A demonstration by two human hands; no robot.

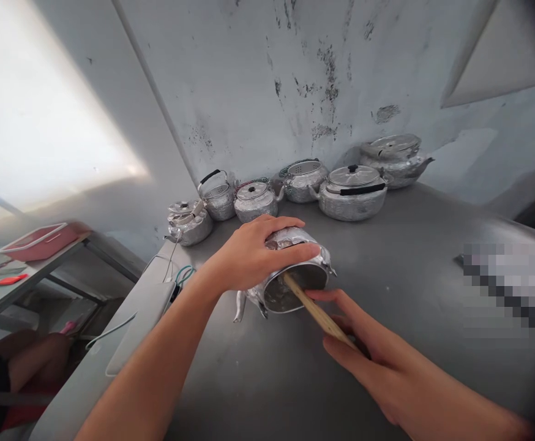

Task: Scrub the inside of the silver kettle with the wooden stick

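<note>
A dented silver metal kettle [290, 236] lies tipped on the table, its round mouth facing me and its spout pointing down to the left. My left hand [262, 254] is wrapped over its upper side, thumb along the rim. In my right hand [363, 343] is a light wooden stick [318, 313], gripped by its near end. The stick's far end goes into the kettle's mouth. Whatever is on that end inside cannot be made out.
Against the stained wall stand several more metal kettles, including a wide lidded kettle [352, 199]. On the left are a flat pale grey object [139, 324] with cables, and a side table bearing a pink basket [40, 239]. A seated person's legs [38, 361] show lower left.
</note>
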